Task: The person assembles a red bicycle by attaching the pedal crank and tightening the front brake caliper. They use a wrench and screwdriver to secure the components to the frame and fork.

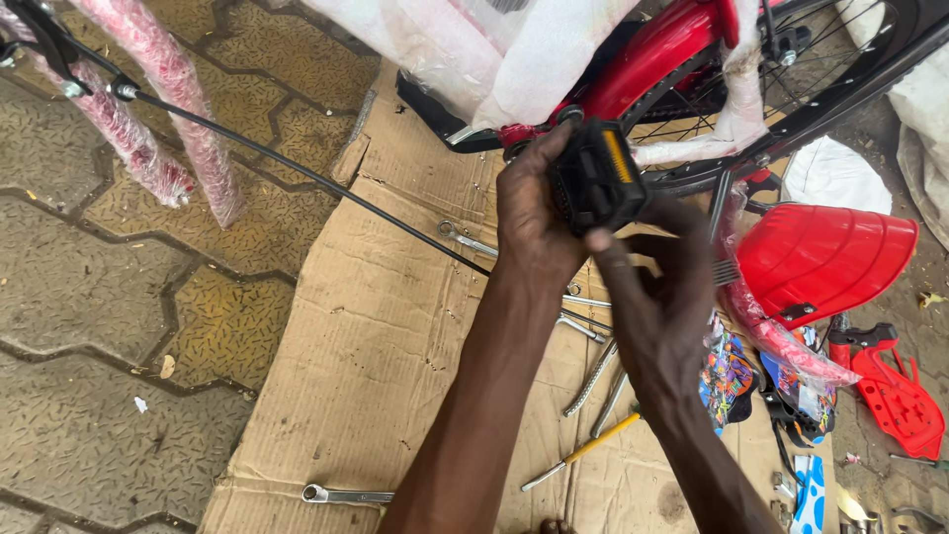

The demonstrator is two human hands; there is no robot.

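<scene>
A black bicycle pedal [596,178] with an orange reflector strip is held up against the crank of a red bicycle [664,44]. My left hand [534,213] grips the pedal from its left side, fingers curled over the top. My right hand [657,287] holds it from below and the right, thumb pressed on the pedal's lower edge. Both hands are above a flattened cardboard sheet [366,336].
Several spanners [346,493] and a yellow-handled screwdriver [583,453] lie on the cardboard. A black cable [297,168] runs across it. A red mudguard [825,259] and red plastic parts [895,391] sit at right. Wrapped red tubes [163,94] stand at upper left on paving stones.
</scene>
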